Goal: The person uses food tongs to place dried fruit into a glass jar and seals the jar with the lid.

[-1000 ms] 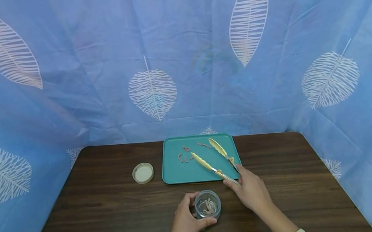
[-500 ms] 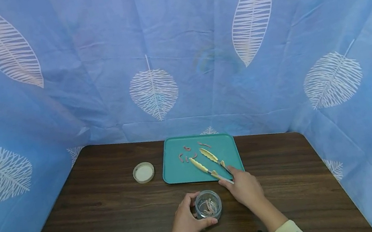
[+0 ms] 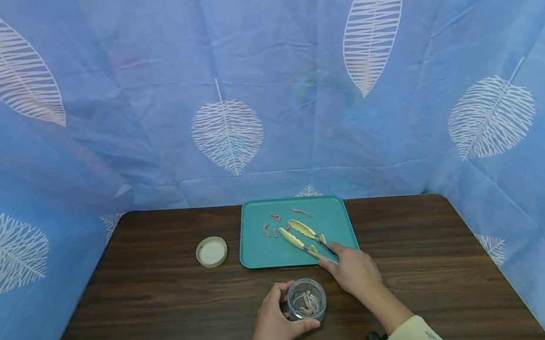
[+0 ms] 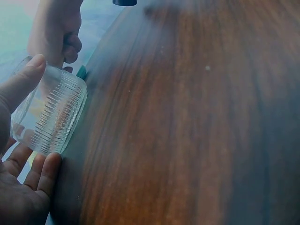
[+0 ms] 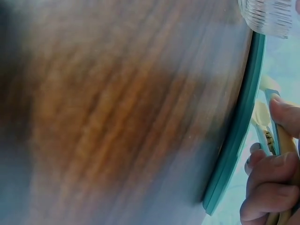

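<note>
My left hand (image 3: 276, 325) grips a clear ribbed jar (image 4: 58, 110), thumb on its near side and fingers on the far side. Inside the jar (image 3: 304, 287) lie several pinkish, worm-like strips (image 3: 307, 303). My right hand (image 3: 357, 273) holds a pair of tongs (image 3: 307, 238) with cream-coloured tips, parted over the teal tray (image 3: 330, 217). One small pink strip (image 3: 288, 225) lies by the tong tips; whether they touch it I cannot tell. Other pink strips (image 3: 276, 217) are scattered on the tray's left and back. In the right wrist view, fingers (image 5: 269, 187) curl round the tongs' handles.
A round, pale jar lid (image 3: 212, 252) lies on the dark wooden table (image 3: 164, 294), left of the tray. Behind the table hangs a blue leaf-patterned cloth (image 3: 147, 124), which also runs along both sides.
My right hand has moved left, bringing the tongs lower over the tray, and their tips have drawn closer together near a small strip. The left hand and jar stay put.
</note>
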Available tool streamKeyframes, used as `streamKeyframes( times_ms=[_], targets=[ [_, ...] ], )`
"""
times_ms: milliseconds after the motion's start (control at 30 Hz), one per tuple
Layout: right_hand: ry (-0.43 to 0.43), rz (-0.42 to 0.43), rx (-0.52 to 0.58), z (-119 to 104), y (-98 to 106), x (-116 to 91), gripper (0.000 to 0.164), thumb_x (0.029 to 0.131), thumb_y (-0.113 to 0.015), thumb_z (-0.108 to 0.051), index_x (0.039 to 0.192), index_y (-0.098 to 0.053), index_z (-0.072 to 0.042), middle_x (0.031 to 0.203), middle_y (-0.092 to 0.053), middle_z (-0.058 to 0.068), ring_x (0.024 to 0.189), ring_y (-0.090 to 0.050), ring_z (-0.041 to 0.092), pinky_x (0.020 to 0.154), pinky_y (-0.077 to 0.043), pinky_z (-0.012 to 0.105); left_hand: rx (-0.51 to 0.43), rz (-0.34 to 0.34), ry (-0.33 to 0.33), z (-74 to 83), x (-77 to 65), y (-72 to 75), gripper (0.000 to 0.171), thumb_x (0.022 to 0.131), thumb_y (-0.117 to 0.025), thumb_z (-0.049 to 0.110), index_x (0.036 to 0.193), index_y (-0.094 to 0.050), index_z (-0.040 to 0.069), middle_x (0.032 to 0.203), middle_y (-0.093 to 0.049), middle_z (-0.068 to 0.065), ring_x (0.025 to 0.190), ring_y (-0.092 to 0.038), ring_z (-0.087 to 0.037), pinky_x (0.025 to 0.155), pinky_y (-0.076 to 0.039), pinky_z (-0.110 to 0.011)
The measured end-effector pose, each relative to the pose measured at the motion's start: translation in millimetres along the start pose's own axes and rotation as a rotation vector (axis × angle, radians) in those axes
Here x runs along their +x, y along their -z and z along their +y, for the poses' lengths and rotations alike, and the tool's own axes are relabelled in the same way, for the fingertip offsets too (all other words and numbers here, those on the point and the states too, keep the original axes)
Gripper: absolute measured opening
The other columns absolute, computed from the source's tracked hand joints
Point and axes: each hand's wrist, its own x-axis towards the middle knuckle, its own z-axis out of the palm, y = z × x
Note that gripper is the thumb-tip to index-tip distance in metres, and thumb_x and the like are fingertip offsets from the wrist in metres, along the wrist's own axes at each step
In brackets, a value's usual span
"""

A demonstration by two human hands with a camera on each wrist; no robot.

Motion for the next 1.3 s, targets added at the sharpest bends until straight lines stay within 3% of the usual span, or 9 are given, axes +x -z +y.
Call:
streamKeyframes(
  times_ms=[400, 533, 700, 900, 1100, 1300],
  targets=[
    [-0.012, 0.022, -0.015, 6, 2, -9, 0.064, 0.101, -0.075, -0.050, 0.150, -0.065, -0.011, 0.139, -0.074, 0.022, 0.113, -0.074, 0.046, 0.090, -0.061, 0.062, 0.000, -0.006, 0.001, -1.8, 0.0, -5.3, 0.088, 0.074, -0.103, 0.032, 0.148, -0.058, 0.013, 0.142, -0.063, -0.014, 0.127, -0.059, -0.028, 0.090, -0.060, -0.027],
    [-0.010, 0.045, -0.003, 7, 4, -14, 0.065, 0.101, -0.075, -0.051, 0.151, -0.064, -0.010, 0.137, -0.074, 0.023, 0.107, -0.076, 0.045, 0.087, -0.062, 0.061, 0.005, -0.005, 0.002, -1.8, -0.2, -5.5, 0.088, 0.074, -0.103, 0.033, 0.147, -0.058, 0.012, 0.146, -0.062, -0.014, 0.129, -0.059, -0.030, 0.091, -0.062, -0.031],
    [-0.012, 0.083, 0.040, 8, 8, -27, 0.064, 0.101, -0.076, -0.048, 0.151, -0.065, -0.011, 0.138, -0.074, 0.022, 0.111, -0.076, 0.044, 0.086, -0.062, 0.061, 0.008, -0.003, -0.006, -2.0, 0.0, -5.5, 0.089, 0.074, -0.103, 0.032, 0.147, -0.058, 0.012, 0.143, -0.063, -0.014, 0.128, -0.060, -0.029, 0.089, -0.061, -0.028],
    [-0.019, 0.110, 0.078, 9, 15, -42, 0.060, 0.100, -0.078, -0.045, 0.149, -0.067, -0.012, 0.136, -0.075, 0.023, 0.095, -0.078, 0.041, 0.068, -0.059, 0.052, 0.011, 0.002, 0.001, -1.0, 0.3, -3.5, 0.089, 0.074, -0.103, 0.031, 0.148, -0.058, 0.012, 0.136, -0.064, -0.014, 0.124, -0.060, -0.026, 0.088, -0.060, -0.025],
    [-0.021, 0.101, 0.043, 10, 14, -44, 0.066, 0.098, -0.080, -0.047, 0.149, -0.066, -0.009, 0.137, -0.074, 0.023, 0.107, -0.077, 0.045, 0.080, -0.062, 0.059, 0.016, 0.005, 0.007, -0.2, -1.0, -1.9, 0.090, 0.074, -0.103, 0.034, 0.149, -0.057, 0.013, 0.136, -0.064, -0.014, 0.124, -0.061, -0.027, 0.088, -0.060, -0.026],
    [-0.027, 0.030, 0.021, 5, 9, -35, 0.068, 0.098, -0.079, -0.050, 0.150, -0.065, -0.009, 0.131, -0.077, 0.022, 0.104, -0.077, 0.043, 0.082, -0.063, 0.059, 0.032, 0.007, -0.004, 0.1, -1.2, -2.5, 0.090, 0.075, -0.102, 0.034, 0.149, -0.057, 0.012, 0.137, -0.065, -0.014, 0.126, -0.062, -0.028, 0.089, -0.060, -0.028]
  ],
)
